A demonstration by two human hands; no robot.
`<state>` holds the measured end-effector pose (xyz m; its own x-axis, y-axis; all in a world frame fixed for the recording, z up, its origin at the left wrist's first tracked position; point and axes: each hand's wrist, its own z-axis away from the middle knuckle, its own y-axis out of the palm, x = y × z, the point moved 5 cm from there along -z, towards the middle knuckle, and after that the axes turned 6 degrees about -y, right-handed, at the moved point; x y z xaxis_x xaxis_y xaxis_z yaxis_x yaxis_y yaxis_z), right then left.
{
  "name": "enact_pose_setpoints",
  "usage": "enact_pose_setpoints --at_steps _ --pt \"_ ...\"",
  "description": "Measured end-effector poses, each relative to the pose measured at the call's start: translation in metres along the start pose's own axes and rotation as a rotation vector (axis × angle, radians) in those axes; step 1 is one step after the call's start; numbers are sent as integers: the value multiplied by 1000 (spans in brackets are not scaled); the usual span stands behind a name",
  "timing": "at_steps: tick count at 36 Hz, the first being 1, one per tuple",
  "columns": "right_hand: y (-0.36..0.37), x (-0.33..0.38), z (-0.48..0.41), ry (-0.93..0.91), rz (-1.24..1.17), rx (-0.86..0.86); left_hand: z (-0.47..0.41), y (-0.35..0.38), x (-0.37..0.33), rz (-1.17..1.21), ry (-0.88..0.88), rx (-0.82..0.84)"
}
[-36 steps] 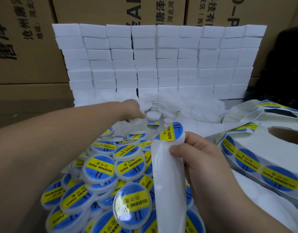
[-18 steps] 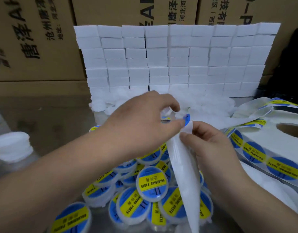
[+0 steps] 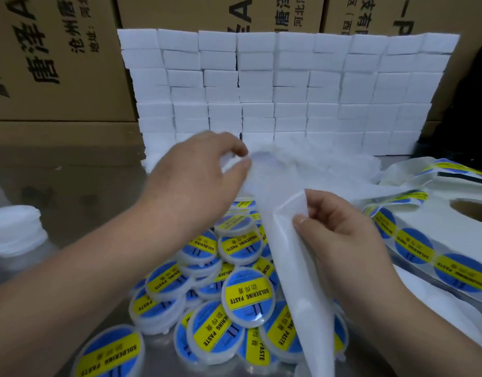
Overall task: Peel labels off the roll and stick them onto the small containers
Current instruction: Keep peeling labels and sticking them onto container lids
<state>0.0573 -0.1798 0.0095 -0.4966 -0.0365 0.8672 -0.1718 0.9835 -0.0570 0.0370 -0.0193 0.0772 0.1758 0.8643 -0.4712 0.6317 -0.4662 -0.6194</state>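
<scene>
Nearest me, along the desk's (image 3: 71,191) near edge, lie labelled containers (image 3: 246,293) reading "SOLDERING PASTE" on yellow across blue. My right hand (image 3: 340,235) pinches the bare white backing strip (image 3: 302,268) between thumb and fingers. Toward the right edge lies the label roll (image 3: 436,257). Farther off, my left hand (image 3: 196,180) has thumb and forefinger closed on something white and blurred; I cannot tell what. Behind stand white boxes (image 3: 289,85) and printed cartons (image 3: 57,55).

A: Backing strip (image 3: 297,257): smooth white paper, slight sheen. Labels on the containers (image 3: 248,292): glossy blue and yellow.

B: Containers: translucent white plastic. Worktop (image 3: 71,183): reflective metal. Boxes (image 3: 57,63) behind: matt brown cardboard.
</scene>
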Motion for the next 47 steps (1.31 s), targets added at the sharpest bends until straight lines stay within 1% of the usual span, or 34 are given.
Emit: enact_pose_setpoints --at_steps 3,4,6,11,14,17,21,26,30,33,36,40,43,45,46,47 --pt "-7 1 -2 -31 -29 -104 -5 -20 5 91 2 -182" --pt "-10 2 -1 -62 6 -127 -6 -25 5 113 14 -220" --pt "-14 5 0 -99 83 -129 -5 -30 2 96 43 -239" --pt "-11 5 2 -40 131 -86 6 -21 -8 -55 124 -180" --pt "-7 8 2 -10 44 -61 10 -19 -13 -110 208 -156" --pt "-7 12 1 -36 -58 -29 13 -20 -18 -110 278 -137" --pt "-7 6 -1 71 -203 -25 16 -20 -23 -84 366 -108" --pt "-9 4 0 96 -138 -52 16 -21 -23 -72 419 -87" --pt "-7 5 0 138 -227 -51 16 -19 -22 -112 476 -60" --pt "-6 6 0 132 -211 -29 15 -17 -21 -153 496 -34" --pt "-6 5 -1 120 -182 -34 12 -16 -20 -214 477 -7" --pt "-6 1 0 112 -127 -75 11 -11 -18 -257 422 -9" --pt "-8 0 -1 115 -99 -97 7 -8 -12 -272 367 -50" --pt "-12 1 -3 122 -124 -126 3 -8 -2 -244 260 -56" --pt "-14 2 -4 120 -139 -136 1 -9 4 -174 181 -40" --pt "-15 3 -4 114 -149 -136 -1 -9 9 -32 85 2"
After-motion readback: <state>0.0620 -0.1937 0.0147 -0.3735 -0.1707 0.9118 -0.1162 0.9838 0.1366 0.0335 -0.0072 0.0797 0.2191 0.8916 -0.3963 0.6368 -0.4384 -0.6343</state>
